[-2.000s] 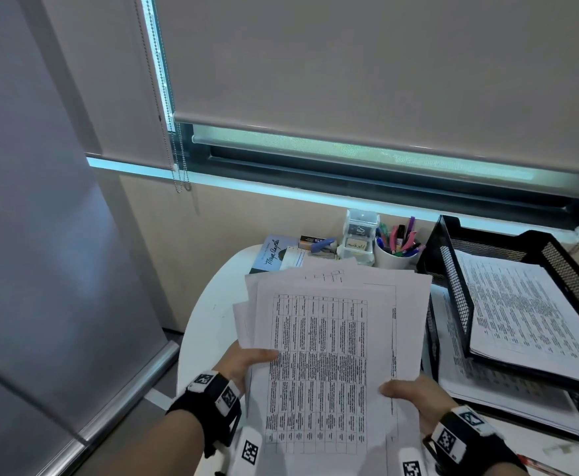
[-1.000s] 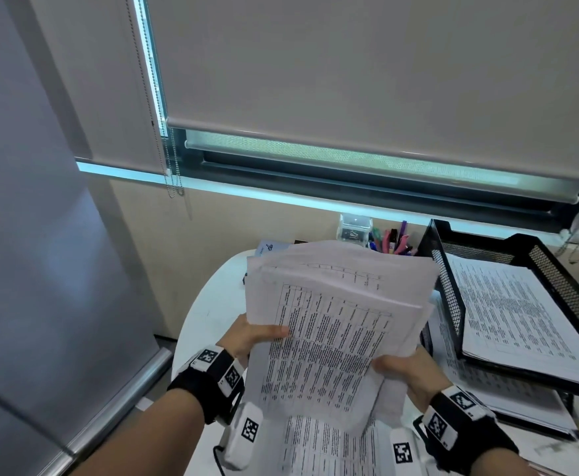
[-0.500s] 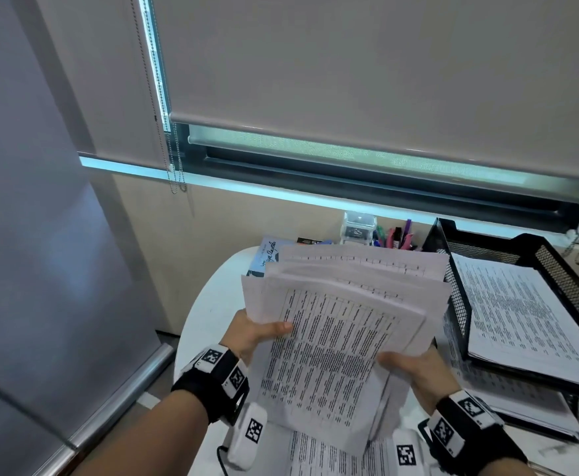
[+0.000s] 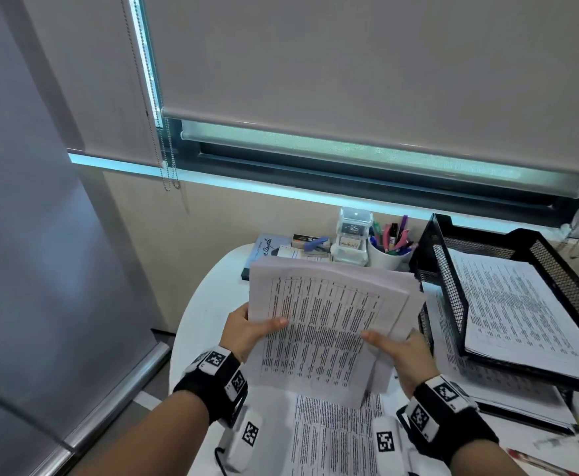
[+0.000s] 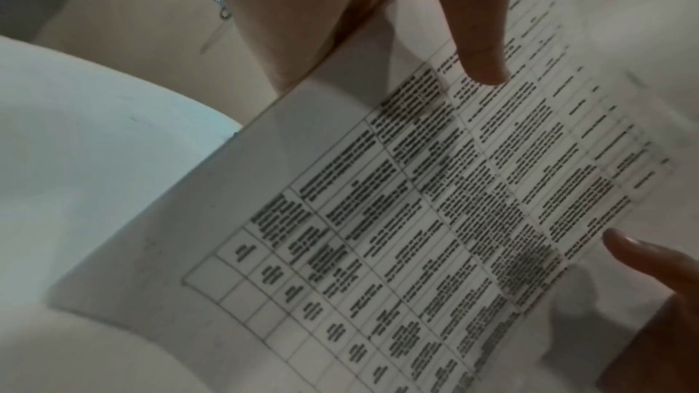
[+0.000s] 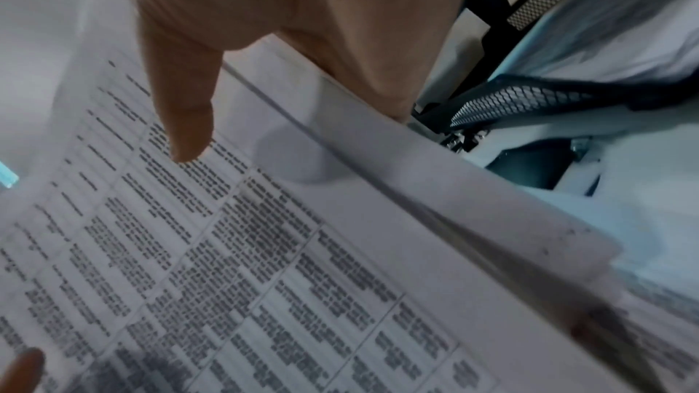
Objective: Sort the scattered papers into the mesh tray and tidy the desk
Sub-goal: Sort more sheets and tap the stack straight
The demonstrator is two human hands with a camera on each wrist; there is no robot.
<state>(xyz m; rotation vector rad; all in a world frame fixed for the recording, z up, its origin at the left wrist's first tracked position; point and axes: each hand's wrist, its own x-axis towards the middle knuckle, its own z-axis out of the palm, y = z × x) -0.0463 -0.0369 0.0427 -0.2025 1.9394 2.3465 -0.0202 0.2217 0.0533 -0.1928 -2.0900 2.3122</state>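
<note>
I am holding a stack of white printed sheets (image 4: 319,324) above the white round desk (image 4: 205,324), left hand (image 4: 246,329) and right hand (image 4: 397,352) each pinching a side edge, just left of the black mesh tray (image 4: 555,266).

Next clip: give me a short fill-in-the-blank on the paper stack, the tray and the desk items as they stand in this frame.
1. The stack of papers is gripped by ____ hands, the left hand and right hand.
2. The black mesh tray stands to the ____ of the stack.
3. The tray's top tier already holds ____.
4. The white cup by the wall holds ____.

Missing words: both; right; papers; pens
</note>
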